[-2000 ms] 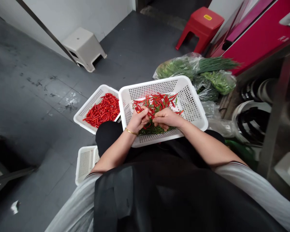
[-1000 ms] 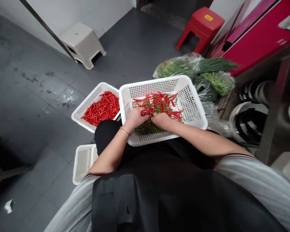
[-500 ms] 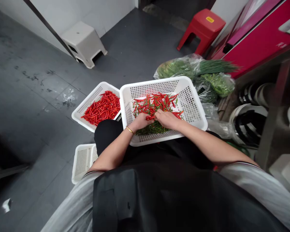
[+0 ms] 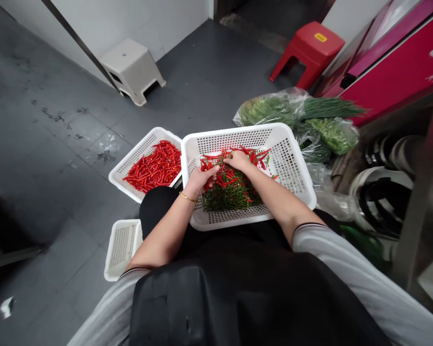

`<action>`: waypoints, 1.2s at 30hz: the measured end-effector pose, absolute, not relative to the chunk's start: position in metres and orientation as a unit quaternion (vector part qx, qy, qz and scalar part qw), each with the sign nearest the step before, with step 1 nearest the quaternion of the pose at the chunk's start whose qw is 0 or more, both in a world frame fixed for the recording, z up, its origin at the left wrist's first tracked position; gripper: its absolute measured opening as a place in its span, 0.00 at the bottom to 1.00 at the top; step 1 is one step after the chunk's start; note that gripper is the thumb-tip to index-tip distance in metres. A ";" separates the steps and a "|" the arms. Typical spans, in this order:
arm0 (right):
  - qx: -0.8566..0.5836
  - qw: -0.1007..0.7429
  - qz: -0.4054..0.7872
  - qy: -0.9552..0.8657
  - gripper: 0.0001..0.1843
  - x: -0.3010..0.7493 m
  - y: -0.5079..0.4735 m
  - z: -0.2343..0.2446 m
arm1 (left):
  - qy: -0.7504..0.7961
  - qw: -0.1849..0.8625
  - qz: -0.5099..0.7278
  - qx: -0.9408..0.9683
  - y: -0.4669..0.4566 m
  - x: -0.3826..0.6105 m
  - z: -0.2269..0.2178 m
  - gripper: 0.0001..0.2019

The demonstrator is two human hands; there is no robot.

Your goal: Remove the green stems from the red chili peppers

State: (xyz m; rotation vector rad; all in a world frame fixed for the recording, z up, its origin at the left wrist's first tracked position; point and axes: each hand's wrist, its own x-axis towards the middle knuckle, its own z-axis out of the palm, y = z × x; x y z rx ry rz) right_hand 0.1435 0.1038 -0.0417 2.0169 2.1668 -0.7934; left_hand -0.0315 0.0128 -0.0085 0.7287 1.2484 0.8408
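A white perforated basket (image 4: pixel 292 168) rests on my lap, holding red chillies (image 4: pixel 254 156) at the far side and a heap of green stems (image 4: pixel 231 194) at the near side. My left hand (image 4: pixel 201 179) is curled shut around a few red chillies at the basket's left. My right hand (image 4: pixel 239 160) reaches further in, fingers bent down on the chilli pile. A second white basket (image 4: pixel 130 166) on the floor to the left is full of stemless red chillies (image 4: pixel 155 166).
A third, empty white basket (image 4: pixel 120 247) lies by my left knee. Bags of green vegetables (image 4: pixel 296 113) sit beyond the lap basket. A beige stool (image 4: pixel 132 69) and a red stool (image 4: pixel 310 48) stand on the grey floor. Shelves with dishes (image 4: pixel 382 187) are at right.
My right hand has moved away from the left hand and reached forward into the far chilli pile. The left hand stays closed on chillies at the basket's left.
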 end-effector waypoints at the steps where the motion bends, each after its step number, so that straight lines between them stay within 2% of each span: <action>1: 0.661 0.027 -0.288 0.692 0.14 0.142 0.110 -0.047 | 0.562 0.668 0.376 0.310 0.015 -0.033 -0.010 0.18; 5: 0.647 -0.073 -0.392 0.650 0.10 0.150 0.105 -0.046 | 0.571 0.654 0.390 0.307 0.017 -0.029 -0.018 0.15; 9: 0.577 -0.192 -0.398 0.687 0.10 0.161 0.070 -0.017 | 0.578 0.600 0.383 0.400 0.015 -0.018 -0.017 0.13; 11: 0.540 -0.217 -0.426 0.692 0.11 0.162 0.055 -0.005 | 0.556 0.580 0.370 0.466 0.012 -0.013 -0.012 0.10; 13: 0.516 -0.219 -0.510 0.652 0.11 0.165 0.048 0.001 | 0.523 0.573 0.364 0.515 0.010 -0.012 -0.006 0.09; 15: 0.508 -0.203 -0.575 0.609 0.13 0.170 0.052 -0.002 | 0.496 0.596 0.362 0.517 0.009 -0.014 -0.001 0.09; 17: 0.523 -0.166 -0.551 0.628 0.13 0.174 0.063 -0.011 | 0.473 0.652 0.381 0.453 0.010 -0.019 0.000 0.10; 22: 0.529 0.088 -0.236 0.810 0.13 0.171 0.087 -0.040 | 0.392 0.754 0.462 0.253 0.017 -0.034 -0.002 0.13; 24: 0.523 0.125 -0.186 0.823 0.12 0.170 0.089 -0.042 | 0.394 0.770 0.443 0.237 0.017 -0.034 -0.004 0.14; 26: 0.531 0.077 -0.206 0.819 0.11 0.172 0.083 -0.036 | 0.419 0.773 0.415 0.234 0.015 -0.031 -0.007 0.15; 31: 0.477 -0.134 -0.333 0.802 0.07 0.175 0.041 -0.002 | 0.481 0.753 0.384 0.233 0.008 -0.016 -0.011 0.19; 34: 0.449 -0.155 -0.424 0.771 0.11 0.171 0.038 0.000 | 0.471 0.749 0.397 0.244 0.006 -0.014 -0.009 0.17; 36: 0.523 -0.137 -0.457 0.706 0.16 0.165 0.057 -0.011 | 0.455 0.758 0.410 0.225 0.006 -0.017 -0.006 0.16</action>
